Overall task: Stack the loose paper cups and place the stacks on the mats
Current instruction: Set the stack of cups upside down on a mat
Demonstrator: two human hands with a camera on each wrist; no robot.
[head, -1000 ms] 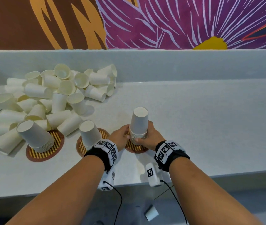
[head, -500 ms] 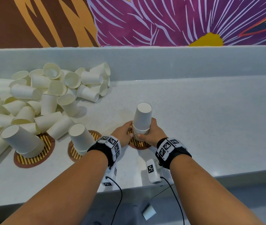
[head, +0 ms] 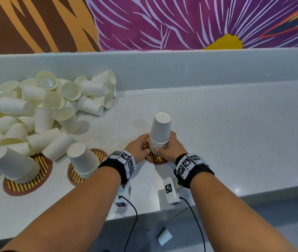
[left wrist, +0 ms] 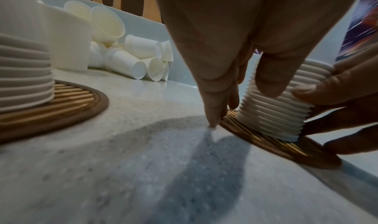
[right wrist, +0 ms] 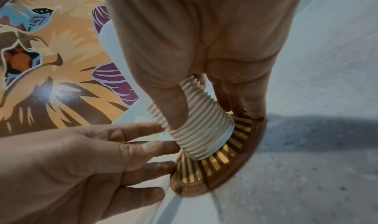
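Head view: an upside-down stack of cups [head: 160, 132] is seen standing on the right-hand mat [head: 154, 158] on the table [head: 226, 124], gripped low by the right hand [head: 171, 148], with the left hand [head: 137, 149] at its other side; two more stacks [head: 82, 160] are set on mats [head: 28, 179] beside a pile of loose cups [head: 53, 102]. Left wrist view: the left hand's fingers [left wrist: 214, 98] are extended, one tip touching the table at the mat's [left wrist: 276, 148] edge, thumb laid on the stack [left wrist: 274, 107]. Right wrist view: the stack [right wrist: 196, 130] is clasped between the right hand's thumb and fingers [right wrist: 231, 98], tilted on the mat [right wrist: 235, 167].
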